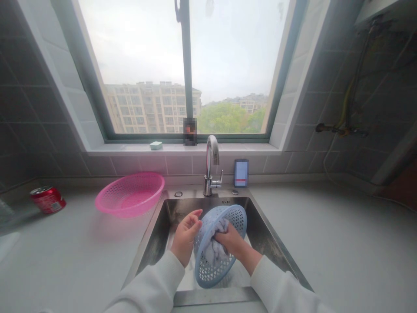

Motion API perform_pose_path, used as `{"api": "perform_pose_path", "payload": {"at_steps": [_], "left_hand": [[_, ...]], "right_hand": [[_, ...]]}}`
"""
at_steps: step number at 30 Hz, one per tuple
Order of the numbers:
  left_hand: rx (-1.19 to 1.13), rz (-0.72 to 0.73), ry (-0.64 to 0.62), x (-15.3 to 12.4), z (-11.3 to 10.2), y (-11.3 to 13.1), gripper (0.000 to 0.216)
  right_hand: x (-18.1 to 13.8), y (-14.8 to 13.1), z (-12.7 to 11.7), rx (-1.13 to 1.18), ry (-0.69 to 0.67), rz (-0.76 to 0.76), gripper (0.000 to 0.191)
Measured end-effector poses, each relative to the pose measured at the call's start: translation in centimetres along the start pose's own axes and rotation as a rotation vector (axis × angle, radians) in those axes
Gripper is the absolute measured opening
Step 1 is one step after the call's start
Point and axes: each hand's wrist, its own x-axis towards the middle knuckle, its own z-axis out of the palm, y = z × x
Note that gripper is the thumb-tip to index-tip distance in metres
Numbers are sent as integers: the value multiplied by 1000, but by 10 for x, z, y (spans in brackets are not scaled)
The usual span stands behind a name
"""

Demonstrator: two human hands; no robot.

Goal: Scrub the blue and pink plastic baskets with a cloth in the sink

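Observation:
A pale blue plastic mesh basket (pixel 211 274) tilts on its side above the steel sink (pixel 154 243). My left hand (pixel 185 234) grips its left rim from outside, fingers curled. My right hand (pixel 230 241) reaches into the basket and presses on a crumpled grey-white cloth (pixel 211 252), closing around it. The cloth lies against the basket's inner wall, and its far part is hidden behind the mesh and my hand. White sleeves cover both my forearms.
A chrome faucet (pixel 211 165) rises behind the sink. On the pale counter (pixel 329 234) stand a pink mesh basket (pixel 130 208) and a red soda can (pixel 47 200). A phone-like device (pixel 241 172) leans against the tiled wall. A small pale green dish (pixel 156 145) sits on the windowsill.

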Motion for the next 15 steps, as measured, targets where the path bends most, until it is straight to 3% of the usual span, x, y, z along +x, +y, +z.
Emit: {"api": "perform_pose_path", "payload": {"at_steps": [15], "left_hand": [[8, -1, -1, -1, 0, 2, 46]], "right_hand": [[-2, -4, 1, -17, 24, 33, 29]]}}
